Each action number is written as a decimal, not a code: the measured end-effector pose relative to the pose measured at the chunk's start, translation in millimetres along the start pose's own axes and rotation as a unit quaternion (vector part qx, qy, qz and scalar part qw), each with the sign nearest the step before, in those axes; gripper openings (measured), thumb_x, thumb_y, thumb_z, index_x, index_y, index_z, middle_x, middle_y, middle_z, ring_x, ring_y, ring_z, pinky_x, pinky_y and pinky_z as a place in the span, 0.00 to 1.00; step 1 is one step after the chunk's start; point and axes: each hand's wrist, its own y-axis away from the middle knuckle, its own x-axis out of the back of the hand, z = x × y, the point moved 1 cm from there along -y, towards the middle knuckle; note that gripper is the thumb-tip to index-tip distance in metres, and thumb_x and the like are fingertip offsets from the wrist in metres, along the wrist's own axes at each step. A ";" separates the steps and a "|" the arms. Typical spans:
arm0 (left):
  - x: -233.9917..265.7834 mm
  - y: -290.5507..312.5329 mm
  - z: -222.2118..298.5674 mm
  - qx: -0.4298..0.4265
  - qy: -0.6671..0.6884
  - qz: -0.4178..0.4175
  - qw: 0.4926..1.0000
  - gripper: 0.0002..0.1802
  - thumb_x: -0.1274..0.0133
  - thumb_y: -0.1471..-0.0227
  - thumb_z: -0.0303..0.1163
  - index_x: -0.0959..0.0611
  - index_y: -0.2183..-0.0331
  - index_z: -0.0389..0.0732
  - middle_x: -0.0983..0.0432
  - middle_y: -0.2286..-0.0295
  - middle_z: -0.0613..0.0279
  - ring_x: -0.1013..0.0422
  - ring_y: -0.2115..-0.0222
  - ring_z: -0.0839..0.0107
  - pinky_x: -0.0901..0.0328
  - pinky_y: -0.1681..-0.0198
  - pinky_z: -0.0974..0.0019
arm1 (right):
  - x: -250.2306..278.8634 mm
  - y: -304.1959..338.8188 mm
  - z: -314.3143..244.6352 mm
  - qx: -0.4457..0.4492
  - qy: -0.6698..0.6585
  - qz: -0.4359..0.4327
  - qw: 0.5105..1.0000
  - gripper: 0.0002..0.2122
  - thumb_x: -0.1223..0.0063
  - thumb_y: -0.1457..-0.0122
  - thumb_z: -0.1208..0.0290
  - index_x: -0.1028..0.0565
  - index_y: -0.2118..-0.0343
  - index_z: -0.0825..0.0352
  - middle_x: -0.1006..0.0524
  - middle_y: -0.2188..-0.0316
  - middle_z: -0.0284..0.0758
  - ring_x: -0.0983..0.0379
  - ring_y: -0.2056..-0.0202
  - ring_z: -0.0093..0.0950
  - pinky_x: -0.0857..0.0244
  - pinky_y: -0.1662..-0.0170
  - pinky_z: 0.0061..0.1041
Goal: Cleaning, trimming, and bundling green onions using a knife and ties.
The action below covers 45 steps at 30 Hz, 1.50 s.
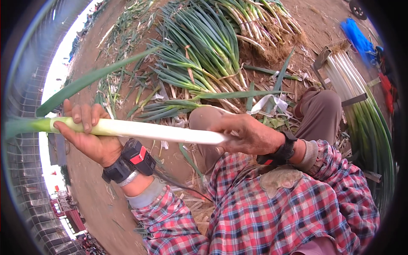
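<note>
A long green onion (157, 131) with a clean white shaft lies level across the front of me. My left hand (95, 142) is closed around it near where the white turns green. At the opposite, root end, the fingers of my right hand (255, 135) are closed on the tip; they are slightly blurred and hide that end. A loose green leaf (97, 78) slants up to the right above my left hand. Both wrists wear dark straps, and the left one carries a small black box (139, 157) with a red mark.
Bundles of unpeeled green onions (204, 42) lie on the dirt ground ahead, roots toward the right. On my right, a metal rack (355, 100) holds several peeled ones. Leaf scraps (267, 104) litter the ground. A wire mesh (32, 178) curves along the left, and a blue bag (359, 40) sits far right.
</note>
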 end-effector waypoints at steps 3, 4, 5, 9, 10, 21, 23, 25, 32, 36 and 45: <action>-17.4 1.3 -13.1 -0.023 -0.073 0.126 0.989 0.24 0.51 0.41 0.47 0.28 0.56 0.33 0.40 0.79 0.71 0.43 0.82 0.82 0.44 0.78 0.74 | -5.9 -3.1 -11.5 0.079 0.071 0.149 0.983 0.15 0.40 0.53 0.73 0.26 0.60 0.65 0.30 0.67 0.38 0.32 0.63 0.40 0.37 0.61 0.36; -27.1 2.3 -17.4 -0.052 -0.164 0.198 0.965 0.23 0.50 0.42 0.45 0.29 0.57 0.34 0.40 0.79 0.71 0.44 0.83 0.81 0.45 0.78 0.73 | -8.2 -2.9 -10.2 0.077 0.071 0.150 0.983 0.15 0.40 0.53 0.73 0.26 0.60 0.65 0.30 0.67 0.38 0.32 0.63 0.40 0.37 0.61 0.36; -36.9 3.7 -21.3 -0.065 -0.215 0.230 0.947 0.19 0.47 0.43 0.41 0.31 0.59 0.37 0.40 0.78 0.70 0.43 0.83 0.80 0.44 0.78 0.72 | -9.4 -3.2 -8.0 0.093 0.135 0.186 0.969 0.15 0.41 0.52 0.73 0.26 0.60 0.64 0.29 0.67 0.38 0.32 0.63 0.40 0.37 0.61 0.36; -57.5 9.4 -30.7 -0.093 -0.283 0.281 0.912 0.16 0.46 0.44 0.39 0.31 0.63 0.39 0.39 0.78 0.70 0.42 0.82 0.80 0.43 0.77 0.72 | -8.8 -0.2 -3.8 0.128 0.244 0.239 0.931 0.13 0.44 0.49 0.70 0.27 0.59 0.63 0.29 0.68 0.37 0.32 0.64 0.38 0.38 0.61 0.35; -59.2 12.1 -30.0 -0.098 -0.287 0.280 0.911 0.15 0.46 0.45 0.38 0.32 0.64 0.40 0.39 0.78 0.70 0.41 0.82 0.80 0.42 0.77 0.72 | -8.6 0.2 -4.3 0.136 0.257 0.240 0.926 0.12 0.44 0.48 0.70 0.27 0.60 0.63 0.30 0.68 0.36 0.32 0.64 0.37 0.39 0.60 0.35; -68.8 34.5 -41.8 -0.142 -0.312 0.262 0.902 0.19 0.50 0.41 0.41 0.31 0.55 0.38 0.41 0.75 0.69 0.43 0.81 0.79 0.44 0.75 0.71 | -4.0 -3.2 -1.8 0.128 0.369 0.201 0.898 0.10 0.49 0.48 0.69 0.27 0.63 0.65 0.28 0.67 0.35 0.30 0.63 0.33 0.38 0.60 0.32; -68.5 36.3 -43.4 -0.152 -0.333 0.271 0.890 0.21 0.51 0.41 0.42 0.32 0.54 0.36 0.41 0.75 0.69 0.43 0.81 0.79 0.44 0.75 0.71 | -4.8 -4.1 -1.1 0.126 0.390 0.200 0.890 0.10 0.49 0.49 0.69 0.27 0.64 0.66 0.28 0.67 0.34 0.30 0.63 0.33 0.38 0.60 0.32; -68.9 37.6 -44.3 -0.153 -0.339 0.268 0.889 0.21 0.52 0.40 0.42 0.31 0.54 0.36 0.41 0.75 0.69 0.43 0.81 0.79 0.44 0.75 0.71 | -5.1 -4.5 -0.8 0.113 0.404 0.191 0.887 0.09 0.49 0.49 0.68 0.28 0.66 0.66 0.27 0.67 0.34 0.29 0.63 0.32 0.38 0.60 0.31; -71.9 38.9 -57.5 -0.155 -0.382 0.260 0.873 0.25 0.50 0.42 0.45 0.31 0.52 0.35 0.37 0.76 0.68 0.41 0.83 0.79 0.43 0.78 0.72 | -5.7 -9.6 9.7 0.120 0.425 0.161 0.883 0.08 0.50 0.50 0.68 0.29 0.68 0.64 0.28 0.68 0.34 0.29 0.64 0.31 0.38 0.60 0.31; -71.6 38.8 -62.6 -0.154 -0.392 0.248 0.872 0.26 0.50 0.42 0.45 0.32 0.51 0.34 0.37 0.77 0.68 0.40 0.83 0.78 0.43 0.78 0.71 | -8.9 -14.6 16.3 0.096 0.449 0.148 0.876 0.08 0.50 0.50 0.67 0.30 0.69 0.64 0.28 0.70 0.34 0.28 0.66 0.31 0.37 0.61 0.32; -53.3 40.6 -39.9 -0.082 -0.222 0.056 0.970 0.17 0.51 0.41 0.43 0.29 0.60 0.38 0.42 0.83 0.74 0.47 0.87 0.85 0.47 0.81 0.77 | 2.2 -12.5 62.6 -0.092 -0.009 0.300 0.950 0.06 0.53 0.47 0.76 0.26 0.70 0.73 0.26 0.77 0.34 0.28 0.73 0.28 0.33 0.69 0.27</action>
